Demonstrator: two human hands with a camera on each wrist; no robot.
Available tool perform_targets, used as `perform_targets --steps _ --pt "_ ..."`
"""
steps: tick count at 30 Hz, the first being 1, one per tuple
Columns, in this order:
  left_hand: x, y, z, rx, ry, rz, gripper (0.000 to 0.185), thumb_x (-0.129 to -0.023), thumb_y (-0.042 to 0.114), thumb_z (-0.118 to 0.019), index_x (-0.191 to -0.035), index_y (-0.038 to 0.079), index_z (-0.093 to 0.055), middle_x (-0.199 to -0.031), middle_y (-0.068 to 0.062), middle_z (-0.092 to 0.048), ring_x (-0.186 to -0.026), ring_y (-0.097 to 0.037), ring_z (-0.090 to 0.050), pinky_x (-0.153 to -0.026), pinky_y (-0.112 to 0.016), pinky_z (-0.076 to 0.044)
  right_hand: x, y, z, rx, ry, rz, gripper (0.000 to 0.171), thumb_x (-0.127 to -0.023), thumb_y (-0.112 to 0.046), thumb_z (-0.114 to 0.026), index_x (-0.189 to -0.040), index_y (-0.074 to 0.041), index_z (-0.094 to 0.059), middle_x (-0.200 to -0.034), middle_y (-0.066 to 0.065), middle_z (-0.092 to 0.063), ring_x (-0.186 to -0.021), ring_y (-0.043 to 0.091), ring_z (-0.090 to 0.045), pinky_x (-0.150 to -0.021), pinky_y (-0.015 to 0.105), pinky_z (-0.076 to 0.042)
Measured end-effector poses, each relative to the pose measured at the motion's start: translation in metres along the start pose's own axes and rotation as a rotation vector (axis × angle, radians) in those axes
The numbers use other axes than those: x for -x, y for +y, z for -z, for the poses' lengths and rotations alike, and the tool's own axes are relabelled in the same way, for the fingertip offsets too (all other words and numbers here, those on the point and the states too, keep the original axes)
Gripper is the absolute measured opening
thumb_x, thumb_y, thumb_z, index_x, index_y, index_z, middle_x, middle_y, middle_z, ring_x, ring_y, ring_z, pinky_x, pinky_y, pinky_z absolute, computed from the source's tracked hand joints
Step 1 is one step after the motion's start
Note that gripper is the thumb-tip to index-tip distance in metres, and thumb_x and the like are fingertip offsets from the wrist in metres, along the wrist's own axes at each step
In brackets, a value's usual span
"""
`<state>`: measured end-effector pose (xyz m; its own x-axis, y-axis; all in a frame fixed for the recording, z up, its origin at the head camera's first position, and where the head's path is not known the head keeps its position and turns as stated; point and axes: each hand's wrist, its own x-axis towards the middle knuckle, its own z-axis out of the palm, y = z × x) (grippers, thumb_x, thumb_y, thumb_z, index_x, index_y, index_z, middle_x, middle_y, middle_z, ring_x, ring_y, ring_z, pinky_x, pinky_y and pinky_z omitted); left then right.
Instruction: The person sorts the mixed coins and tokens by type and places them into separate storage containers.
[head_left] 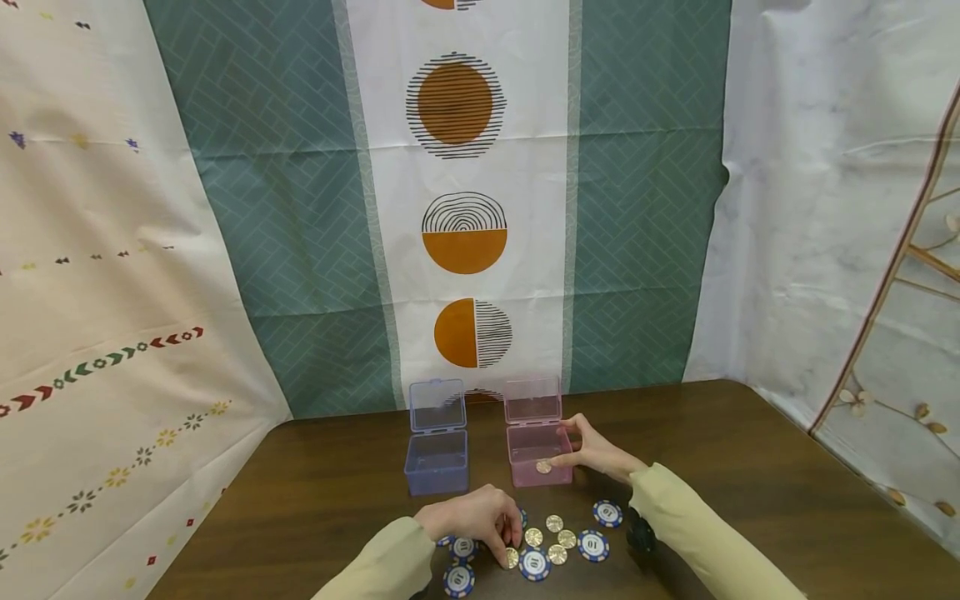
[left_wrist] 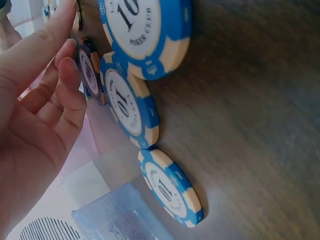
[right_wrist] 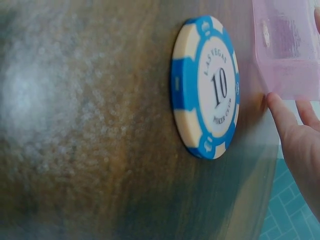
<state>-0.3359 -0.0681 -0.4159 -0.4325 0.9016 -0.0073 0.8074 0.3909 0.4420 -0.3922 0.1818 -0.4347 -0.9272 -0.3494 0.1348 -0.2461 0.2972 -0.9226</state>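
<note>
My left hand [head_left: 501,542] reaches down into a scatter of chips and coins at the table's front, and its fingertips pinch a gold coin [head_left: 512,557]. In the left wrist view the index finger [left_wrist: 50,35] stretches to that coin's edge while the other fingers curl. My right hand [head_left: 592,450] rests with spread fingers against the right side of an open pink box [head_left: 525,446]. A gold coin [head_left: 543,467] shows at the box's front right, by the thumb tip. The right wrist view shows fingertips [right_wrist: 287,127] touching the pink box [right_wrist: 290,45].
An open blue box [head_left: 437,462] stands left of the pink one. Several blue-and-white "10" poker chips [head_left: 592,546] [left_wrist: 131,107] [right_wrist: 207,87] and gold coins [head_left: 554,523] lie on the brown table [head_left: 750,467]. Patterned cloths hang behind.
</note>
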Motion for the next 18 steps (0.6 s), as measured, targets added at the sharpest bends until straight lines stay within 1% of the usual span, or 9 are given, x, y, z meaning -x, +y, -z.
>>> perform_targets --steps 8,11,13,14,17,18 --pt "-0.003 0.0027 -0.001 -0.06 -0.003 -0.036 0.021 -0.06 0.013 -0.081 -0.072 0.011 -0.064 -0.07 0.012 -0.051 -0.058 0.007 -0.046 -0.052 -0.01 -0.04 -0.0007 0.0006 0.0009 0.019 0.011 -0.01 0.067 -0.072 -0.021 -0.077 -0.118 0.0 -0.033 -0.127 0.018 -0.035 -0.098 0.033 -0.047 -0.084 0.051 -0.036" --pt "-0.0033 0.0037 -0.0002 -0.061 -0.001 -0.048 0.022 -0.06 0.014 -0.081 -0.072 0.011 -0.063 -0.07 0.012 -0.052 -0.057 0.008 -0.045 -0.051 -0.01 -0.04 0.0 -0.0004 0.0008 0.014 0.009 -0.01 0.067 -0.072 -0.02 -0.077 -0.118 0.001 -0.032 -0.126 0.019 -0.035 -0.098 0.033 -0.047 -0.084 0.051 -0.036" --pt "-0.0028 0.0036 0.0014 -0.023 0.01 -0.047 0.02 -0.062 0.014 -0.08 -0.071 0.011 -0.063 -0.068 0.014 -0.054 -0.055 0.008 -0.046 -0.05 -0.011 -0.041 0.0003 -0.0009 0.0007 0.014 0.006 -0.007 0.066 -0.073 -0.02 -0.076 -0.118 0.001 -0.032 -0.125 0.019 -0.035 -0.099 0.034 -0.047 -0.085 0.053 -0.035" --pt "-0.0024 0.0034 0.0023 0.012 0.019 -0.043 0.019 -0.063 0.013 -0.08 -0.071 0.01 -0.062 -0.067 0.014 -0.055 -0.055 0.008 -0.048 -0.05 -0.012 -0.042 0.0005 -0.001 0.0006 0.013 0.006 -0.004 0.066 -0.073 -0.02 -0.076 -0.117 0.001 -0.032 -0.125 0.02 -0.035 -0.1 0.035 -0.047 -0.086 0.054 -0.034" --pt "-0.0011 0.0012 0.006 0.112 0.058 -0.027 0.016 -0.066 0.009 -0.078 -0.07 0.009 -0.062 -0.065 0.015 -0.058 -0.054 0.006 -0.053 -0.049 -0.015 -0.045 0.001 -0.0016 0.0005 0.017 0.013 0.001 0.064 -0.073 -0.019 -0.075 -0.116 0.001 -0.033 -0.124 0.02 -0.036 -0.104 0.038 -0.044 -0.087 0.056 -0.031" --pt "-0.001 0.0005 0.0069 0.13 0.074 -0.026 0.015 -0.066 0.009 -0.077 -0.069 0.009 -0.062 -0.064 0.015 -0.058 -0.054 0.006 -0.054 -0.049 -0.016 -0.046 0.0011 -0.0016 0.0005 0.016 0.016 0.003 0.063 -0.073 -0.018 -0.075 -0.116 0.001 -0.033 -0.124 0.02 -0.037 -0.106 0.038 -0.043 -0.088 0.057 -0.03"
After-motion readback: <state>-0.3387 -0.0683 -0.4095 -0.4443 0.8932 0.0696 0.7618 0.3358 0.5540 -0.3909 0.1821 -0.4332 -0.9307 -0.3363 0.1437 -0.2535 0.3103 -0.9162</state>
